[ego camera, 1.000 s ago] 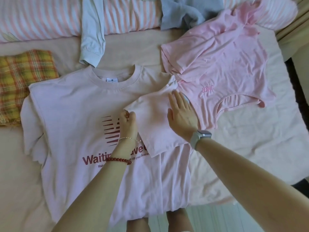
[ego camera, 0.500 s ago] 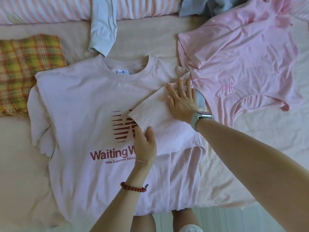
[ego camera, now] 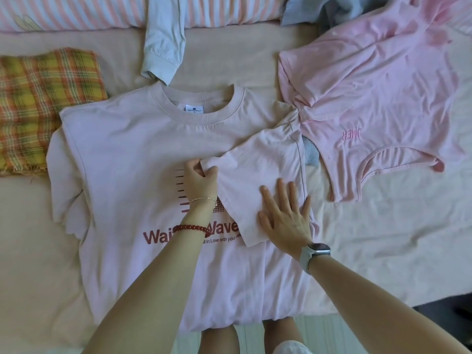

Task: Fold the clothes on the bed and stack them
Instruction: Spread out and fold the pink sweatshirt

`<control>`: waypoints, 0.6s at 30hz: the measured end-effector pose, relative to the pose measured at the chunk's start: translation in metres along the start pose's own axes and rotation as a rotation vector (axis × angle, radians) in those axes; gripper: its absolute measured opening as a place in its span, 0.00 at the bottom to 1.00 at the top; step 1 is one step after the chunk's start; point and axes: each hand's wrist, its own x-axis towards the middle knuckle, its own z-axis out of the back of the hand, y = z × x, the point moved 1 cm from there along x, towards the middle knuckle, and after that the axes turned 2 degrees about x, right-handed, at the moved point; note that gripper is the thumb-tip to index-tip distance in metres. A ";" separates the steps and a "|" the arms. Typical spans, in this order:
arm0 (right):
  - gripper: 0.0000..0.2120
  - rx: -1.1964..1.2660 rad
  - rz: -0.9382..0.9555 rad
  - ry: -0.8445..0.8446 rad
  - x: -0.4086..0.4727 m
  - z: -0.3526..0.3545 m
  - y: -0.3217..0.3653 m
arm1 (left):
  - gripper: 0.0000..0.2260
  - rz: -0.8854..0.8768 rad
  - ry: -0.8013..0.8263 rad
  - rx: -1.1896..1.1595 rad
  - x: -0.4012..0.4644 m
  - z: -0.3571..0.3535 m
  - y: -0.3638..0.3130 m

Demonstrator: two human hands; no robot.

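While the left hand [ego camera: 200, 178] pinches the folded sleeve [ego camera: 258, 180] of the printed T-shirt [ego camera: 122, 149], the right hand [ego camera: 286, 215] presses it flat, fingers straight.

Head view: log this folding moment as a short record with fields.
surface: bed, pale sheet
garment in work: printed T-shirt, laid flat, front up
fold state: its sleeve on the person's right is turned in over the chest; the other sleeve is not yet folded
left hand: pinches the sleeve's cuff edge
right hand: flat, fingers spread, presses the folded sleeve
waiting: pink T-shirt, crumpled, to the right
also: plaid cloth at left; pale blue sleeve at top
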 end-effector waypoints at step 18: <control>0.28 0.043 0.371 0.027 0.002 -0.010 0.186 | 0.23 0.451 -0.279 0.052 0.040 0.235 0.082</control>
